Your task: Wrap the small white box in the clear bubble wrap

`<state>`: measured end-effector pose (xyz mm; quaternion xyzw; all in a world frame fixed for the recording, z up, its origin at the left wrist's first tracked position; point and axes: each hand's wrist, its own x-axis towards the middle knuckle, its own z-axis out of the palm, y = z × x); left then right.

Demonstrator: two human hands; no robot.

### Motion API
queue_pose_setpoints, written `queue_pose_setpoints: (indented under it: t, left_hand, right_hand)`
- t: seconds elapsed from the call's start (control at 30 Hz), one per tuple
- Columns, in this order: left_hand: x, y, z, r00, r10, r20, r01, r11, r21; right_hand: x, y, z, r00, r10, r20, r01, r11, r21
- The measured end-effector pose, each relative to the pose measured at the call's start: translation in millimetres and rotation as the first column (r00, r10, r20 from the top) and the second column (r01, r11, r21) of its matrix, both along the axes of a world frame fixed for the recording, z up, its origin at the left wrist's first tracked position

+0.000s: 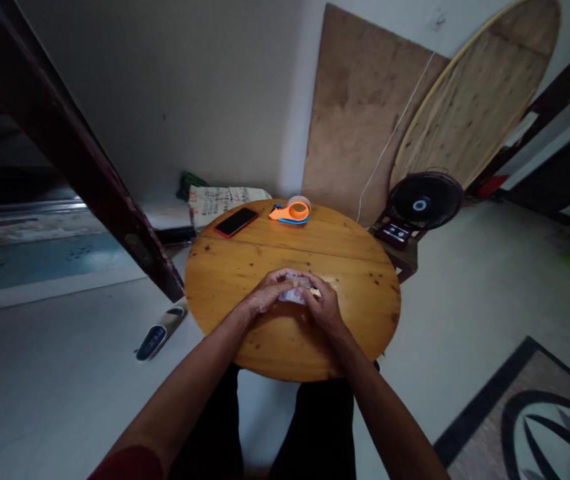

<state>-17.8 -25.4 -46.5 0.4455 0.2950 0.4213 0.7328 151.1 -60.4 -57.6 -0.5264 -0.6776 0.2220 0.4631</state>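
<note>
Both hands are closed around a small pale, shiny packet (292, 291) with pinkish marks, just over the middle of the round wooden table. My left hand (267, 293) grips it from the left, thumb lying across its top. From the right, my right hand (325, 309) holds the other side with curled fingers. A little cream-coloured piece (315, 292) shows by the right fingers; I cannot tell whether it belongs to the packet. Part of the packet is hidden under the fingers, and its exact kind is unclear.
On the far side of the table (365, 280) lie an orange and blue tape dispenser (292, 212) and a red-edged phone (236, 223). A black fan (422, 203) stands beyond the right edge. Wooden boards (365, 113) lean on the wall. A slipper (152, 342) is on the floor at left.
</note>
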Motion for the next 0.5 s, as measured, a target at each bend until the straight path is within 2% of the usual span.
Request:
queue_pose_setpoints:
  t: [0.23, 0.5]
  left_hand:
    - [2.9, 2.9, -2.8, 0.999, 0.045, -0.004, -0.046, 0.997, -0.057]
    - [1.1, 5.3, -7.0, 0.999, 0.023, -0.024, -0.023, 1.0, -0.011]
  right_hand:
    - [-0.4, 0.4, 2.7, 0.999, -0.015, 0.049, 0.012, 0.998, 0.067]
    - [-2.2, -0.4, 5.3, 0.998, 0.057, -0.005, -0.056, 0.996, 0.072]
